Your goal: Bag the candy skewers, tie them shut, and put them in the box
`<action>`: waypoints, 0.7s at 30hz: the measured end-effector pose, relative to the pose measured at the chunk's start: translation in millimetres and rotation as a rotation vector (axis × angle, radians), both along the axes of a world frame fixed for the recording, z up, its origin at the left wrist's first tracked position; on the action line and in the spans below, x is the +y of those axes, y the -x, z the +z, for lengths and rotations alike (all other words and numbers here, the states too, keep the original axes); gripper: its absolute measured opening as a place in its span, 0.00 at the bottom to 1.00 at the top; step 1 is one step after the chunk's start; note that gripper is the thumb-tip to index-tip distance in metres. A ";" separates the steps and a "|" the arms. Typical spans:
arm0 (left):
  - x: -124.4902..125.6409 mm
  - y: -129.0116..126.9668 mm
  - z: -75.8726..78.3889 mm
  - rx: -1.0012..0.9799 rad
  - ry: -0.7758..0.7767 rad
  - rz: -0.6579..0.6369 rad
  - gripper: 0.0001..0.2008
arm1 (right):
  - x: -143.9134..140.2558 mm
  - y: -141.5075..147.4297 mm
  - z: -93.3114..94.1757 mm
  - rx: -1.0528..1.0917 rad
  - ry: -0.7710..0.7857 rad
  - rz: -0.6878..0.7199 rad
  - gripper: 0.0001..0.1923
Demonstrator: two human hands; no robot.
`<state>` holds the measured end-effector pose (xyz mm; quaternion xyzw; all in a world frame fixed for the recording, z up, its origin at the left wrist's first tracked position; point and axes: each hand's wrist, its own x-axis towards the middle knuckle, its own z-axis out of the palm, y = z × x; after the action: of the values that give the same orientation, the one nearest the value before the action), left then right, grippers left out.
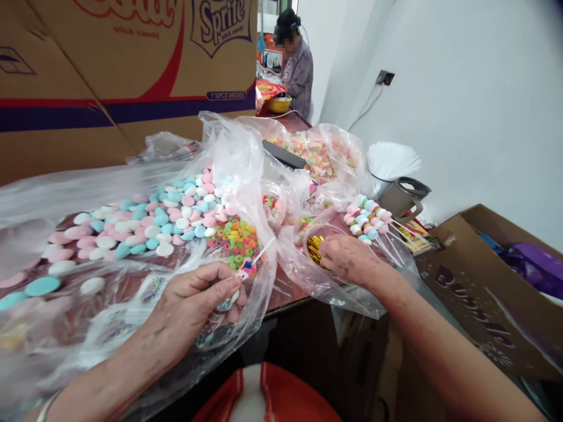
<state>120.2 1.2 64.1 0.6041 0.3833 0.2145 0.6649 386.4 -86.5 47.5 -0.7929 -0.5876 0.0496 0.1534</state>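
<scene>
My left hand (197,299) is closed around a wrapped candy stick (251,265), its white stick pointing up to the right over an open clear bag. My right hand (347,258) reaches into a clear plastic tub of gold twist ties (315,248), fingers curled down into them. Pink, white and blue disc candies (145,225) lie spread on plastic at the left. Small colourful ring candies (235,239) are heaped just beyond my left hand. Finished candy skewers (367,218) lie in a row to the right of the tub.
Large cardboard boxes (109,64) stand behind the table at left. More bags of ring candies (321,155), a bundle of white sticks (393,160) and a grey tape dispenser (404,196) are at the back right. An open carton (484,281) stands at right. Another person (297,64) works far behind.
</scene>
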 end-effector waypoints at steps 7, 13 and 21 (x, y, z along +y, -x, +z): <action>-5.5 -3.6 -9.1 -0.077 0.135 -0.015 0.11 | 6.0 -2.2 -5.5 -0.168 0.281 0.112 0.08; -3.9 -2.5 -10.1 -0.147 0.248 -0.021 0.09 | 0.7 -8.1 2.0 -0.203 0.278 0.108 0.09; -4.3 -4.6 -13.4 -0.160 0.272 -0.041 0.08 | -1.0 -9.9 0.3 -0.094 0.100 0.065 0.12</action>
<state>124.8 -3.1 50.8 0.4972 0.3425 0.1945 0.7731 396.3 -87.5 47.8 -0.7816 -0.6163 0.0468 0.0842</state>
